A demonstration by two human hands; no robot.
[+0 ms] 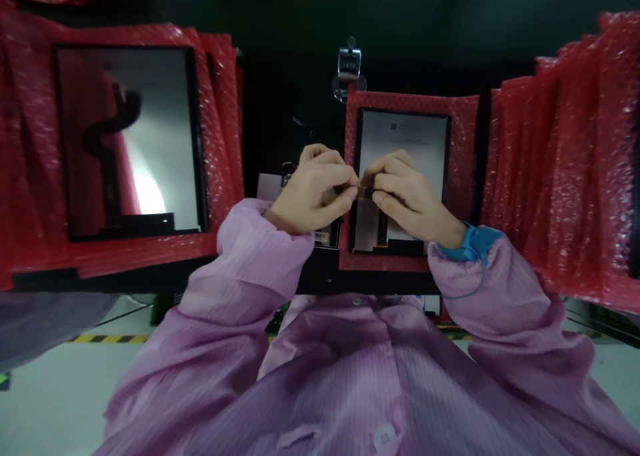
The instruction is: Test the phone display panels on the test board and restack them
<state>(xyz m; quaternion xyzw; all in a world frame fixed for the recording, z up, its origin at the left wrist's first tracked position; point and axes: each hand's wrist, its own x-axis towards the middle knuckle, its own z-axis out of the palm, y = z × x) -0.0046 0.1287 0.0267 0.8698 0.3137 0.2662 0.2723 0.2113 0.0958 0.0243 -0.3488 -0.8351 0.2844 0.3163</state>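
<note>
A display panel (417,133) with a grey back and black edge lies on red bubble wrap (463,176) in front of me. From its lower part a dark ribbon cable (383,228) runs up to my fingers. My right hand (413,199), with a blue wrist strap (470,244), is closed in a pinch at that cable's upper end. Almost touching it, my left hand (320,186) is also pinched, at the panel's left edge; what sits between its fingertips is too small to make out. Beneath the left hand, a board with a label (323,237) is partly hidden.
On the left, a larger display panel (173,136) rests on a stack of red bubble wrap (220,143). More red bubble-wrap sleeves (545,169) stand at the right. A metal tally counter (349,66) is behind the middle panel. A small dark tool (304,127) lies left of it.
</note>
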